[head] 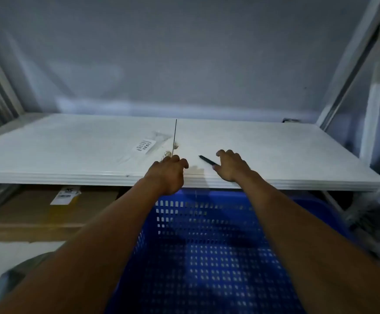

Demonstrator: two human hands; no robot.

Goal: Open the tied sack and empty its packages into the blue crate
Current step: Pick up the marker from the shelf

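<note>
The blue perforated crate stands empty below the front edge of a white table, between my forearms. My left hand rests on the table's edge with its fingers curled and nothing seen in them. My right hand is arched on the tabletop with its fingers apart, the thumb beside the near end of a slim dark tool that lies flat. A blurred grey-white bundle shows at the right edge; I cannot tell whether it is the sack.
A clear plastic package with a white label lies on the table left of a thin seam. Under the table at left is a cardboard box with a label. Metal frame posts rise at both sides.
</note>
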